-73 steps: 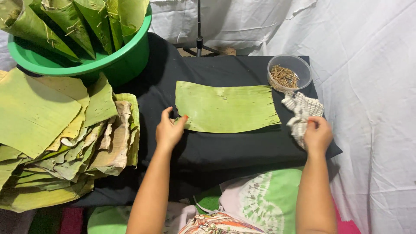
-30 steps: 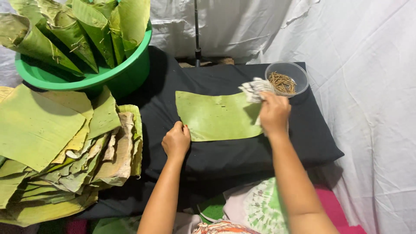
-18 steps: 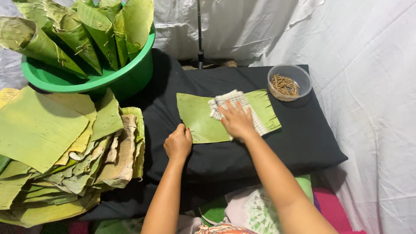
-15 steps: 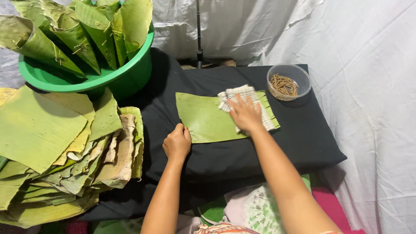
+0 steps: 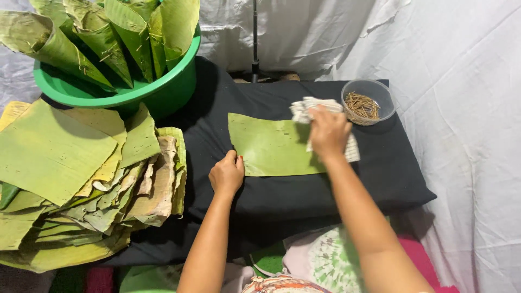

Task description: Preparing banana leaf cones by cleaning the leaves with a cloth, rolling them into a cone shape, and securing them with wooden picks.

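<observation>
On the black padded surface (image 5: 325,190) in front of the person, a rectangular piece of green banana leaf (image 5: 268,145) is lying flat, its long side running left to right. The left hand (image 5: 227,174) is resting at the leaf's lower left corner, fingers curled under in a loose fist, pinning the edge down against the cloth. The right hand (image 5: 328,133) is pressing on the leaf's right end, clutching a crumpled white checked cloth (image 5: 309,108) that is bunching out above the knuckles and trailing below the wrist onto the black surface. Just beyond that hand, near the far right corner of the pad, a clear round bowl (image 5: 369,97) is holding a heap of thin brown sticks (image 5: 362,105). Off to the left, a green plastic tub (image 5: 130,92) is standing crammed with rolled leaves pointing upward, and in front of it a thick, untidy stack of cut leaves (image 5: 70,173) is spreading out, some fresh green, some yellowed and fraying at the edges. White sheeting (image 5: 461,81) is hanging behind and to the right.
</observation>
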